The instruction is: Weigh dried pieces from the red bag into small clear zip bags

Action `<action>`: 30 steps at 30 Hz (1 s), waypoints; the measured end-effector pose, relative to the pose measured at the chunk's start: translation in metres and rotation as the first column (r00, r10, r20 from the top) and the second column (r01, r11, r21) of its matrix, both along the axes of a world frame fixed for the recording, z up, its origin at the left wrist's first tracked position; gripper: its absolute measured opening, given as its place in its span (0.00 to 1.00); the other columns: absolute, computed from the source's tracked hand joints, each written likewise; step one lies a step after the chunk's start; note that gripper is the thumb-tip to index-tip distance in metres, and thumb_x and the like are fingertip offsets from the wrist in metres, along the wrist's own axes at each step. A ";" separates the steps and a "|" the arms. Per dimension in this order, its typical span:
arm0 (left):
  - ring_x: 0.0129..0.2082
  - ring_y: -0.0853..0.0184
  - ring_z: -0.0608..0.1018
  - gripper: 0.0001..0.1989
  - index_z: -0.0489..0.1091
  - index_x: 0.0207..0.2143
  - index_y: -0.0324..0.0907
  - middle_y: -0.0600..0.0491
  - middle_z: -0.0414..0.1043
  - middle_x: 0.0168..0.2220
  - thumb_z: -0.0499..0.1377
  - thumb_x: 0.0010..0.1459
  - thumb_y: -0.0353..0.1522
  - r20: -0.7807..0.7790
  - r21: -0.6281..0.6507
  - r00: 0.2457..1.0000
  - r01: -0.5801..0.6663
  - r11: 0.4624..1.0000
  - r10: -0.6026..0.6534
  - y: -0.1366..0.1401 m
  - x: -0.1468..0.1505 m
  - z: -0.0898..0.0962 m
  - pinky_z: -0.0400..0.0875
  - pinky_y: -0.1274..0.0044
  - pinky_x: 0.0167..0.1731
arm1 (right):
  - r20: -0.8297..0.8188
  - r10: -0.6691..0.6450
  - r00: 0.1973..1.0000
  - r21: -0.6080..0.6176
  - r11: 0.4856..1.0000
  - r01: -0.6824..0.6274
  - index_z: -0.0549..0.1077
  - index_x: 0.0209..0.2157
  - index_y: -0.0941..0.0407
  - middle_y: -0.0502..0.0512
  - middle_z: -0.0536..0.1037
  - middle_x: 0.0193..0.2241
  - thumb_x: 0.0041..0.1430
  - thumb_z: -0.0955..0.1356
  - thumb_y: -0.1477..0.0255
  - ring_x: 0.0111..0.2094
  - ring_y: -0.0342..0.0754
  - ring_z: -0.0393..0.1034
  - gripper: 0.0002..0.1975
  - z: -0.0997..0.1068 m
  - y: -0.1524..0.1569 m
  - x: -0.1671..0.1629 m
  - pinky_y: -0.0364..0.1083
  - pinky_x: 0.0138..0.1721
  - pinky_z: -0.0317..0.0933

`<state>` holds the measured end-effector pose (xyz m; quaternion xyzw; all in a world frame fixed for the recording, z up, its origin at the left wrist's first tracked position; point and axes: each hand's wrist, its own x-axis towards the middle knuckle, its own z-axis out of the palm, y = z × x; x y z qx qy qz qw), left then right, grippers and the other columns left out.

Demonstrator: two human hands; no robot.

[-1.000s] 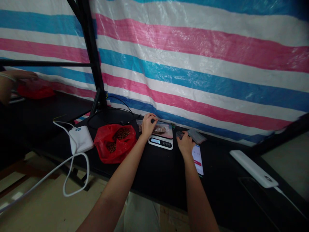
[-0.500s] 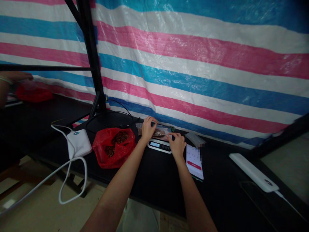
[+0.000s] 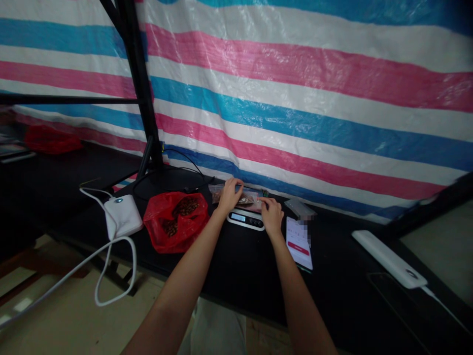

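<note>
A clear plastic bag [image 3: 252, 198] with brown bits inside lies on the far side of a small white digital scale [image 3: 246, 220], whose display is lit. My left hand [image 3: 229, 195] is closed over the bag's left part, fingers curled and thumb towards them; its palm hides some of the bag. At the right end, my right hand [image 3: 272, 215] pinches the bag's edge, its wrist beside the scale. More clear plastic with brown contents shows left of my left hand, and I cannot tell whether it is the same bag. An open red plastic bag [image 3: 153, 224] holding brown pieces sits to the left.
A lit phone [image 3: 298, 244] lies right of the scale, below some flat clear bags [image 3: 301, 209]. White power banks [image 3: 123, 215] [image 3: 389, 259] with cables rest at either side. A black frame post [image 3: 142, 88] and striped sheeting [image 3: 295, 108] stand behind the black table [image 3: 240, 266].
The view has shifted slightly. Both my hands stay at the bag, with small finger movements. At the far left, another person's hand has moved away from the red bag there.
</note>
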<state>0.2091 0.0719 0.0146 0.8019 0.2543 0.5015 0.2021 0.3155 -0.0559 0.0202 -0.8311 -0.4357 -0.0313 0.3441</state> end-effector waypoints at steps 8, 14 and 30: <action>0.38 0.65 0.70 0.05 0.67 0.33 0.39 0.50 0.69 0.34 0.52 0.55 0.26 0.014 -0.083 0.997 0.075 0.994 -0.074 -0.001 0.009 -0.011 0.64 0.73 0.42 | 0.138 0.234 0.962 -0.192 0.960 -0.205 0.74 0.38 0.48 0.50 0.73 0.41 0.52 0.65 0.61 0.44 0.51 0.62 0.12 0.013 0.018 0.019 0.50 0.42 0.51; 0.35 0.67 0.72 0.05 0.68 0.31 0.39 0.51 0.70 0.32 0.53 0.54 0.27 0.108 -0.162 0.990 0.103 0.981 -0.086 0.002 0.011 -0.013 0.65 0.75 0.39 | 0.197 0.247 0.949 -0.257 0.947 -0.194 0.74 0.35 0.49 0.51 0.74 0.39 0.51 0.67 0.61 0.42 0.51 0.63 0.11 0.015 0.026 0.015 0.50 0.40 0.51; 0.36 0.67 0.72 0.06 0.70 0.30 0.39 0.52 0.71 0.32 0.53 0.53 0.25 0.037 -0.155 0.987 0.162 0.974 -0.159 0.000 0.013 -0.015 0.66 0.75 0.40 | 0.388 0.268 0.882 -0.311 0.939 -0.149 0.71 0.38 0.54 0.56 0.68 0.38 0.57 0.61 0.74 0.39 0.48 0.65 0.10 0.021 0.010 0.008 0.42 0.34 0.57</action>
